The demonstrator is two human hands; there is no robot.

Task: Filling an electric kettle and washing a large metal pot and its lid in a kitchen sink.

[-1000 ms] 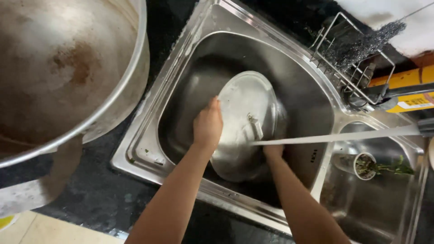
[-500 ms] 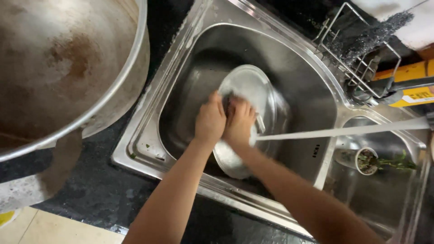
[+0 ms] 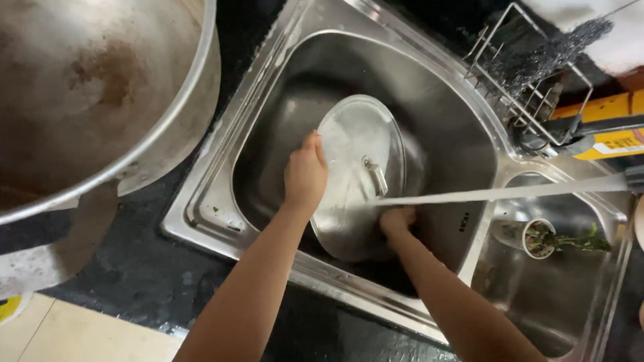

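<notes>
Round steel pot lid (image 3: 355, 167), knob handle facing up. Tilted on edge in the left sink basin (image 3: 456, 134), wet.

Large steel pot (image 3: 87, 100) — upper left, stained brown inside, standing on the dark tabletop (image 3: 134, 275) beside the sink. Small side basin (image 3: 570, 295) at right, holding a round strainer cup (image 3: 530, 236) with green scraps (image 3: 583, 241) just beside it. Wire rack (image 3: 530, 74) behind the basins — a dark scouring pad (image 3: 550, 47) lies in it. Yellow box (image 3: 610, 127) at the right edge. White cloth (image 3: 604, 27) in the top right corner. Pale floor tile (image 3: 74, 332) at lower left.
</notes>
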